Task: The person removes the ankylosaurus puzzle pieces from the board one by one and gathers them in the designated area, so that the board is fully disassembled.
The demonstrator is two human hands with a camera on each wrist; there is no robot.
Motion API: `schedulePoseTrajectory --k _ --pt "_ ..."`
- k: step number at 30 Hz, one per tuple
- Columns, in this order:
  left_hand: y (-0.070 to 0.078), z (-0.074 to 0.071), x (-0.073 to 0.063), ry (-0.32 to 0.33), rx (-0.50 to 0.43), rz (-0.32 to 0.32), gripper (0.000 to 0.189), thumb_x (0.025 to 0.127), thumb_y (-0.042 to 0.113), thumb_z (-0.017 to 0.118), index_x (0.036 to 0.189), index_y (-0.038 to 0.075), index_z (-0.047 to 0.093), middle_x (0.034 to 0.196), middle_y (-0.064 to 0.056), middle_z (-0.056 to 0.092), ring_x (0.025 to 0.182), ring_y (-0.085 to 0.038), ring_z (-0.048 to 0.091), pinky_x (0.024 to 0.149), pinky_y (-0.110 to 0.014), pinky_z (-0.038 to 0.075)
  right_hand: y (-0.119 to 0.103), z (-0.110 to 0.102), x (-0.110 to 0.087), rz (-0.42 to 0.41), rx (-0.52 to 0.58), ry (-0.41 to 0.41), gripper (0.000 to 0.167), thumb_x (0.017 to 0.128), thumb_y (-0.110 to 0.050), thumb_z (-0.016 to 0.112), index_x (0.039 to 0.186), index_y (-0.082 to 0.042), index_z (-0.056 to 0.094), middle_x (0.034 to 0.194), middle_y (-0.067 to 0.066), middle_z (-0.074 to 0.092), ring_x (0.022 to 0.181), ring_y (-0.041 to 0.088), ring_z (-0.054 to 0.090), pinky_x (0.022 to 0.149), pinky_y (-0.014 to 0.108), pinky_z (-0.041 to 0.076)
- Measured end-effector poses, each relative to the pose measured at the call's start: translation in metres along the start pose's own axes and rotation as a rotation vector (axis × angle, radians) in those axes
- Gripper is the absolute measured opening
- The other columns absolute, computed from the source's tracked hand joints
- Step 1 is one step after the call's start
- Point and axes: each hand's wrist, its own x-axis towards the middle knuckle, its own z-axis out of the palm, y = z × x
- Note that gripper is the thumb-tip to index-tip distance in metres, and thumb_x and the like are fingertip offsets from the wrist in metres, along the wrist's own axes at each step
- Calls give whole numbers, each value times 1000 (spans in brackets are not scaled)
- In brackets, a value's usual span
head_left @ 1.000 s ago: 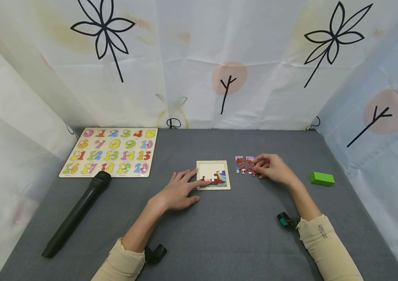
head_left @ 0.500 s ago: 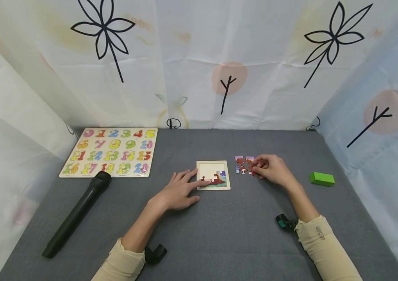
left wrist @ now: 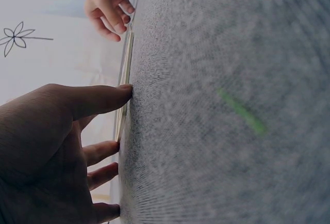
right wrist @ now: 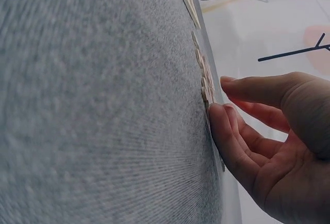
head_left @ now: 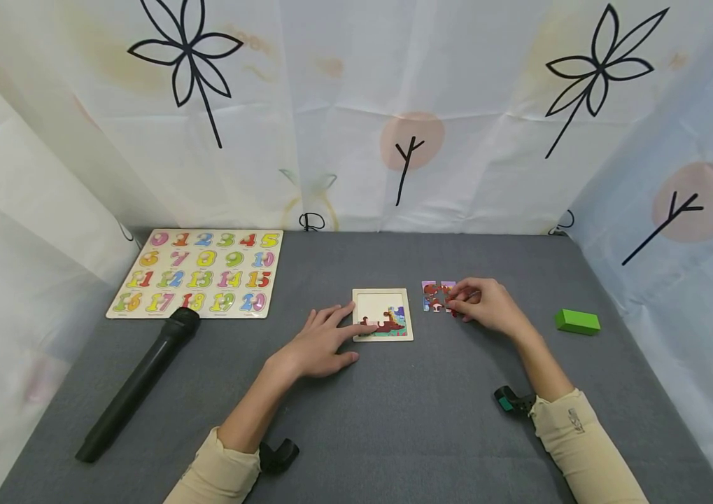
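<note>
My left hand (head_left: 312, 346) lies spread beside a small wooden puzzle tray (head_left: 369, 297), its forefinger reaching over the tray's picture and another fingertip at the left rim. Part of a picture with a dark red animal fills the tray's lower right. The left wrist view shows the thumb (left wrist: 105, 100) held straight near the tray's edge (left wrist: 129, 53). To the right of the tray, loose jigsaw pieces (head_left: 429, 295) lie close together. My right hand (head_left: 488, 304) bends over them and pinches a puzzle piece at their right side, mostly covered by its fingertips (right wrist: 216, 111).
A number puzzle board (head_left: 241, 294) lies at the back left, with a black microphone (head_left: 136, 385) touching or overlapping its front edge. A green block (head_left: 577, 322) sits at the right on the grey tablecloth (head_left: 406, 427). White printed curtains (head_left: 331, 126) enclose the table.
My right hand has shifted slightly left over the jigsaw pieces, covering more of those at the right. The left hand and the tray have stayed in place.
</note>
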Motion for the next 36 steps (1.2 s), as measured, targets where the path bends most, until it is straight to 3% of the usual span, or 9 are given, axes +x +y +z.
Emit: schedulePoseTrajectory --k 15,36 --pt "0 0 0 -3 -14 -7 55 106 25 69 159 33 56 182 -16 25 167 -46 23 132 -76 13 -13 12 3 -102 152 -29 23 97 3 76 117 14 71 102 31 73 75 14 75 68 32 67" --pt "0 0 2 -6 -8 -3 55 106 27 70 159 33 56 181 -16 26 166 -47 25 132 -77 15 -45 47 18 -136 190 -148 25 99 -2 75 120 9 72 104 24 72 77 20 74 70 36 67"
